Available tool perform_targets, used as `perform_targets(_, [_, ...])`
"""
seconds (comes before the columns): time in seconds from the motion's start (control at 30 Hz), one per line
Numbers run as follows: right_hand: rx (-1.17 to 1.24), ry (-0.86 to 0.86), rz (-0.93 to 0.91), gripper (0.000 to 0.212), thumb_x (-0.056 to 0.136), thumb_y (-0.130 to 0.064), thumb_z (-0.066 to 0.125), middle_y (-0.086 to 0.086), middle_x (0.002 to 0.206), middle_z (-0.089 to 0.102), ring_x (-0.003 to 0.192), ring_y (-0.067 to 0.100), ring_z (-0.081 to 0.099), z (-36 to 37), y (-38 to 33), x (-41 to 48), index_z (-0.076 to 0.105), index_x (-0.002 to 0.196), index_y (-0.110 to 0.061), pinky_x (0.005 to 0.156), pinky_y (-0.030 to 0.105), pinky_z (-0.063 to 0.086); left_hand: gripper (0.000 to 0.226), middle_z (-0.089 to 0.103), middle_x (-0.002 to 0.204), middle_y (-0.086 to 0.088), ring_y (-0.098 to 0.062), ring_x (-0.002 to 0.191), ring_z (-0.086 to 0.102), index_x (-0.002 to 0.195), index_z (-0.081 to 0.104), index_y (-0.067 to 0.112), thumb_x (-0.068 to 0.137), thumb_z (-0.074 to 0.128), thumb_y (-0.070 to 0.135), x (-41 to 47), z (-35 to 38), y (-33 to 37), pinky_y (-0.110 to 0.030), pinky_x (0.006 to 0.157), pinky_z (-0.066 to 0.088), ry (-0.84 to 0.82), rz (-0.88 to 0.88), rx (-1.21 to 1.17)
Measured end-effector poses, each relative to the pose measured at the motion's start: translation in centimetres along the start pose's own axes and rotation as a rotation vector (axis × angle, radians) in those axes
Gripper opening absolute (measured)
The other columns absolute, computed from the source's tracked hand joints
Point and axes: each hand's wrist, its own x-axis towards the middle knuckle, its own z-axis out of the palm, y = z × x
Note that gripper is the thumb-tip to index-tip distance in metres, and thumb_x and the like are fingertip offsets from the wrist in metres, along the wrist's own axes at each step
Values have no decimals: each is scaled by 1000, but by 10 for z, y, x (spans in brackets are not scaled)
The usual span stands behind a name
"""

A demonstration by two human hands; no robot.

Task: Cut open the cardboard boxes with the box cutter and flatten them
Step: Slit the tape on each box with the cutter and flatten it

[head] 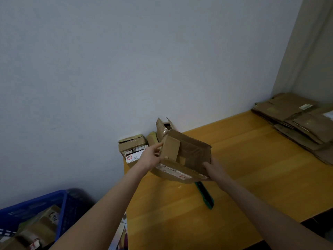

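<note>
The box [191, 150] I hold hides one end of my box cutter [205, 195]; the blue basket [45, 199] runs off the left edge.

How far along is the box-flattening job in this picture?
Done: a stack of flattened cardboard lies far right on the table. In hand: the left hand and right hand hold an opened box; the box cutter lies on the table. Left: boxes by the wall and in the blue basket are unflattened.
</note>
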Motion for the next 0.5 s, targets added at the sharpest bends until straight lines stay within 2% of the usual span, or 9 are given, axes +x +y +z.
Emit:
perform_targets(0.1, [-116,90,-121,18,96,-1,41,4,95,56,78,9,51,3,1,-2,54,104,-10,55,16,39,88,52,138,-6,-27,126,50,151,30,26,78,80,22,2,-1,-3,-42,101,44,-162,-51,58])
perform_targets(0.17, [-198,89,-183,15,96,-2,42,4,91,56,78,12,52,8,0,-5,55,102,-9,56,15,40,89,46,142,-6,-28,130,45,150,28,20,79,79,28,2,0,-1,-40,98,41,-201,-126,38])
perform_targets(0.23, [-246,79,-238,13,96,-2,43,5,85,57,75,18,54,16,-1,-7,56,97,-7,57,17,43,91,43,144,-6,-28,132,41,148,25,15,77,80,31,3,5,-4,-36,96,39,-167,-188,44])
perform_targets(0.33, [-263,78,-299,14,95,-3,44,13,88,63,77,29,59,25,-3,-11,58,98,-5,62,30,50,107,45,143,-9,-30,130,45,146,19,10,68,86,40,7,16,-20,-40,105,43,-5,-252,98])
perform_targets(0.4, [-259,60,-305,15,95,-3,44,16,90,64,79,33,60,28,-3,-12,58,101,-4,63,35,51,99,54,130,-10,-28,117,56,144,22,10,72,83,40,6,18,-28,-42,96,50,82,-266,235])
perform_targets(0.5, [-173,68,-242,14,96,-3,43,12,90,59,79,26,56,23,-3,-10,57,99,-2,59,27,44,72,58,114,-7,-22,97,58,141,26,12,86,69,29,2,17,-31,-34,81,52,76,-150,265])
